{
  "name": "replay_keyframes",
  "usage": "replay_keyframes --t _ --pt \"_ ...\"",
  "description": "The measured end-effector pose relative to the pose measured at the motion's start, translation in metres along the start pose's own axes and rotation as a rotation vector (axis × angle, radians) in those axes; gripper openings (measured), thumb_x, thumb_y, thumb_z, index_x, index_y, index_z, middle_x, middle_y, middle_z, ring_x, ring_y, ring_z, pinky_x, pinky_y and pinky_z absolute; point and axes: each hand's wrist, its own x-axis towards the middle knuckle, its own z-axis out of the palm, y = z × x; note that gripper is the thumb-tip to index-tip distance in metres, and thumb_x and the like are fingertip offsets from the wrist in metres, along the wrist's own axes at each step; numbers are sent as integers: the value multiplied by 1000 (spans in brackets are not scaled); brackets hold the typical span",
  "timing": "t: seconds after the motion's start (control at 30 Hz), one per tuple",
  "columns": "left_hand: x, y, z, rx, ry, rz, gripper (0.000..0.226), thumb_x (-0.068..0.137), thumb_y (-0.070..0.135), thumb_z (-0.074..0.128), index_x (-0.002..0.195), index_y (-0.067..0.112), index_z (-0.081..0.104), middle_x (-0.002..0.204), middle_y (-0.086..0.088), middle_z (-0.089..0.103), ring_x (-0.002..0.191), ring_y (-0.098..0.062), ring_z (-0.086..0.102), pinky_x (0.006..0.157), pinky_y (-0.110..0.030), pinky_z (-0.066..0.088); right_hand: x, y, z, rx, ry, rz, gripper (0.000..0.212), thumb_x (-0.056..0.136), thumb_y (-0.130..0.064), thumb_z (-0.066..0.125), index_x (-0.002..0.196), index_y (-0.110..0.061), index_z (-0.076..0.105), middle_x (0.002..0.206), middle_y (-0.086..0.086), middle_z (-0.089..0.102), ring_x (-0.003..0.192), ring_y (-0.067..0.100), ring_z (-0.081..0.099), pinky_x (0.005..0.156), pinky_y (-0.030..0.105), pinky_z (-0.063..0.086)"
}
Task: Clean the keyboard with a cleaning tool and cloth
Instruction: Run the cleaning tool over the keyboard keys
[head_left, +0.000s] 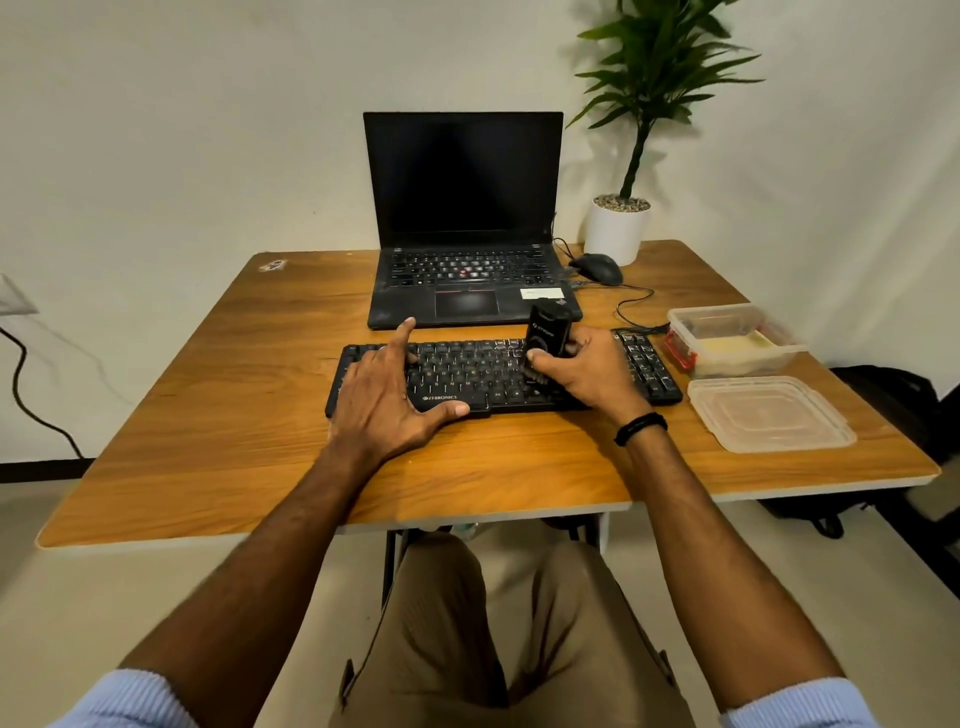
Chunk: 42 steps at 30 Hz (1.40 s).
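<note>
Two hands on our black keyboard (467, 371), lying on the wooden table (208, 415) just before the laptop (462, 182). Our left hand (384, 395) spreads flat over its left keys, index raised, holding nothing; our right hand (576, 371) grips the black cleaning tool (548, 332) upright, bristles on the keys. We read ZEBRONICS along the front edge.

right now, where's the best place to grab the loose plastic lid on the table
The lid lies flat on the table, so only its raised rim offers a pinch. Probably best take the near left corner, coming from the keyboard side, thumb on top and fingertips hooked under the lip. The right hand, nearest, grips the cleaning tool.
</note>
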Motion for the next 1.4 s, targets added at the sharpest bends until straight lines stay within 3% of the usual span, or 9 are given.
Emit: replay_keyframes --t 0.27,0.4,0.57,0.7,0.83,0.97,1.13,1.27,1.4 --pt "1 -3 3 0 16 12 128 66 100 50 162 26 9 131 -6 62 118 -25 56 107 -51 43 14 -14 29 -77 10 -84 30 83 -23 78 112 -20 69 100 -11 71 95 5 68 79 19 56" --pt "1 -3 4 2 31 26 127 68 98 52 163 25 10 130 -4 63 117 -24 57 106 -51 42 16 -19 42 182 -321 28 34 81 -11 79 114 -13 69 106 3 75 97 14 72 87 36 59" --pt "1 -2 3 -4 14 11 128 67 100 50 163 26 7 131 -4 62 120 -24 56 109 -49 41 38 -26 50 -62 -11 -67 35 83 -21 78 117 -18 68 107 -6 73 99 8 69 79 17 55" --pt "2 -2 2 -1 3 4 129 67 101 46 163 27 5 131 -3 62 119 -24 56 108 -48 41 38 -25 62 173 -321 14 39 81 -11 80 118 -8 68 106 2 75 100 17 72 82 27 59" --pt "2 -3 3 -5 -4 -10 130 66 101 49 163 28 3 132 -3 61 121 -23 55 111 -47 39 49 -30 63 -126 115 -33 32 84 -24 77 114 -19 70 97 -12 70 85 1 66 68 6 47" --pt "3 -2 2 -5 -4 1 128 68 98 50 164 27 3 132 -5 60 119 -23 55 110 -45 38 37 -27 66 224 -438 16 39 80 -7 80 117 -9 68 107 5 75 98 17 72 84 30 59" --pt "0 4 -1 -2 0 -6 128 69 95 56 164 26 5 131 -2 60 118 -21 54 110 -43 35 52 -35 68 -173 65 -94 33 82 -26 79 114 -20 71 101 -10 72 95 6 68 82 20 54" --pt "-1 7 -6 -7 -11 -9 127 71 90 61 164 24 5 133 -7 59 121 -23 53 110 -41 34 41 -36 74 156 -443 -10 33 80 -11 81 110 -16 71 99 -1 76 95 12 73 82 31 59" --pt "-2 8 -6 -19 3 -4 127 71 88 64 164 24 6 135 -4 59 124 -23 53 112 -42 33 56 -42 80 -132 -63 -97 33 81 -26 80 112 -19 72 105 -4 75 96 8 69 83 22 56"
